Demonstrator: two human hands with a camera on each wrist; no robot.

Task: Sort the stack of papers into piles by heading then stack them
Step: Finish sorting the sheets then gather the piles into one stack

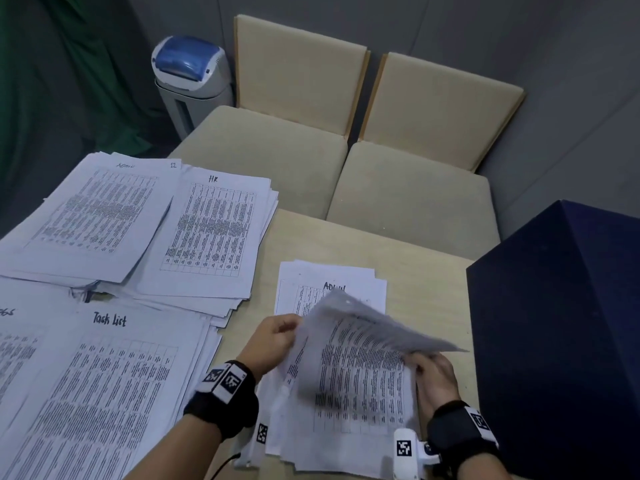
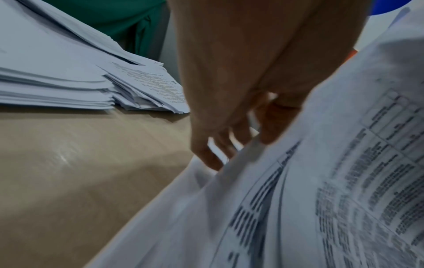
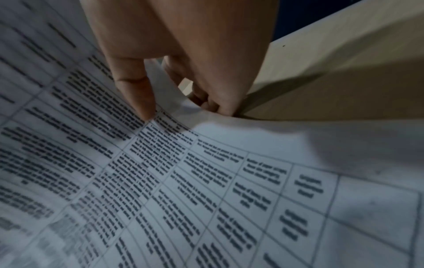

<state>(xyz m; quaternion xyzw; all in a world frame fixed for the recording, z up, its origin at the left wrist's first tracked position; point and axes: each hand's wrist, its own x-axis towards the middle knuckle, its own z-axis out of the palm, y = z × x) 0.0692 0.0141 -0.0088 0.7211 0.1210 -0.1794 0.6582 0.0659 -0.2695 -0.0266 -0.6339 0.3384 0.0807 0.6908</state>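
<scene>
Four sorted piles lay on the table [image 1: 426, 268] to my left: Task List pile [image 1: 114, 375], far Admin pile [image 1: 93, 209], HR pile [image 1: 214, 230], one cut off. My left hand [image 1: 273, 336] pinched the lifted sheet [image 1: 367, 327]; my right hand [image 1: 434, 375] gripped its opposite edge over the unsorted stack [image 1: 346, 427]. Small Admin pile [image 1: 332, 285] lay beyond. Sorting unfinished, judging by the remaining stack.

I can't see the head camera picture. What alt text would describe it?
Two hands, left hand and right hand, lift a printed sheet off a small stack of papers on a wooden table, with sorted piles headed HR and Task List at left.
</scene>
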